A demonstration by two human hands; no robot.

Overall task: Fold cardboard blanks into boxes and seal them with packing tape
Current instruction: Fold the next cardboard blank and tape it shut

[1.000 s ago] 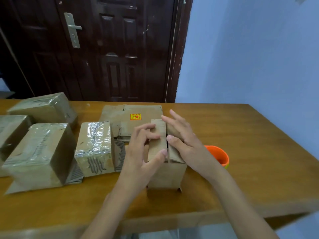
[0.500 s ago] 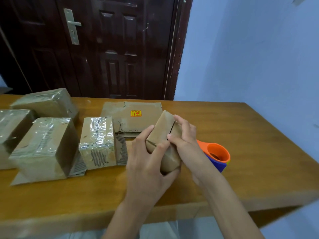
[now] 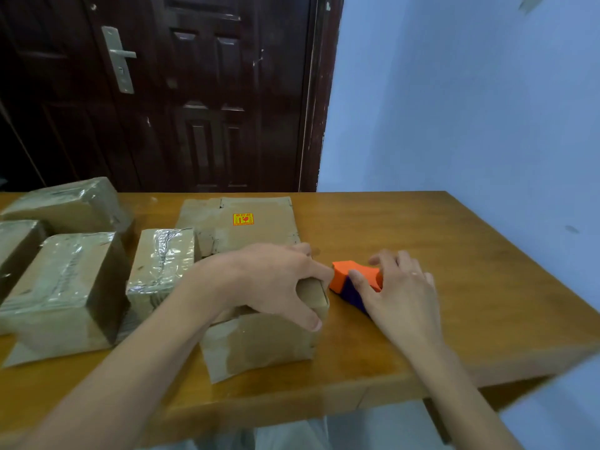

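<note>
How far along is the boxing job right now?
Done: four taped boxes stand at the table's left. In hand: the left hand holds the flaps of an untaped box closed while the right hand grips the tape dispenser. Left: taping this box, then the flat blanks behind.

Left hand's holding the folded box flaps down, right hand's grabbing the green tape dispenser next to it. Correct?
Not quite: the tape dispenser is orange and dark blue, not green. The head view shows it lying on the table just right of the box. The rest holds: the left hand grips the box top, keeping the flaps down, and the right hand closes on the dispenser.
</note>
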